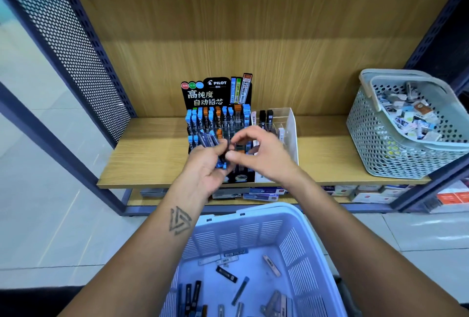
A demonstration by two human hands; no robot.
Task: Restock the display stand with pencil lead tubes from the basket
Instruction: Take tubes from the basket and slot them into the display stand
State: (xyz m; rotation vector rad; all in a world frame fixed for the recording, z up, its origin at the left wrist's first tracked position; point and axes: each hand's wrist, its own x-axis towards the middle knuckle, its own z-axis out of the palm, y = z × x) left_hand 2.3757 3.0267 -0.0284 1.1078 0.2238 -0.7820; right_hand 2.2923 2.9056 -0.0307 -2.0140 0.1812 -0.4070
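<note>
A black Pilot display stand (215,98) sits on the wooden shelf, its rows holding blue- and orange-capped pencil lead tubes (218,117). My left hand (205,167) is in front of the stand, closed around a bunch of blue-capped lead tubes (209,139). My right hand (261,154) is beside it, thumb and fingers pinching one tube from that bunch. Below, close to me, a white-blue slatted basket (256,230) holds several loose lead tubes (239,288).
A clear acrylic holder (289,123) with a few dark tubes stands right of the stand. A grey-green perforated basket (375,144) of small packets sits at the shelf's right end. Boxes (370,193) lie on the lower shelf. A perforated metal panel (68,45) bounds the left.
</note>
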